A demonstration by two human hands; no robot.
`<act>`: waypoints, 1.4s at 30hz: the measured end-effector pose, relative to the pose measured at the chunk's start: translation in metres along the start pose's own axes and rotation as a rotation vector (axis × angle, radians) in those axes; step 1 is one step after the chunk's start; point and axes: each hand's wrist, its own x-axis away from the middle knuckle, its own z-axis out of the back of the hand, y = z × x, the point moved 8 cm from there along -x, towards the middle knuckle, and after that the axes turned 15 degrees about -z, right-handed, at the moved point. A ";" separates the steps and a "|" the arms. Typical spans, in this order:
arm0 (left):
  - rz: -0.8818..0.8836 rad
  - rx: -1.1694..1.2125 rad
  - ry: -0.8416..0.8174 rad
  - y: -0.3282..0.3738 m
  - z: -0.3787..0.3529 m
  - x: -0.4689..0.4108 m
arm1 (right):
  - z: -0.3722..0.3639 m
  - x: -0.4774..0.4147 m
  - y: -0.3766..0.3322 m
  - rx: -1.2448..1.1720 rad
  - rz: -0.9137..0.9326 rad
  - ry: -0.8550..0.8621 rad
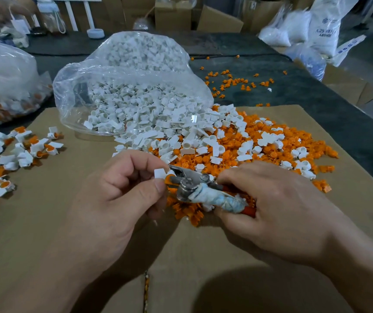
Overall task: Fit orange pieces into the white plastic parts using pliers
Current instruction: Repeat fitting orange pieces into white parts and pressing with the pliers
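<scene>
Centre frame: a left hand (pixel 122 190) pinches a white plastic part (pixel 160 173) with an orange piece (pixel 169 179) at its underside, held at the jaws of pliers (pixel 194 187) that the right hand (pixel 271 213) grips by the handles. Behind them, a heap of orange pieces (pixel 264 152) mixes with white parts spilling from a clear bag (pixel 124 71); fitted parts (pixel 23 152) lie at left on cardboard (pixel 63 222)

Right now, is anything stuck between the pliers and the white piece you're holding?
Nothing visible is. The left hand pinches the white part with its orange piece. The pliers, gripped by the right hand, touch it directly with their tip.
</scene>
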 end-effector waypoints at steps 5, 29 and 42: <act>-0.020 -0.022 -0.019 0.007 -0.006 -0.001 | 0.000 0.000 0.002 0.059 0.002 0.016; 0.079 -0.199 0.090 0.011 0.004 -0.002 | 0.002 -0.004 0.003 0.039 -0.018 0.081; 0.463 -0.187 0.024 -0.005 -0.012 0.014 | -0.011 -0.012 0.010 0.203 -0.077 0.086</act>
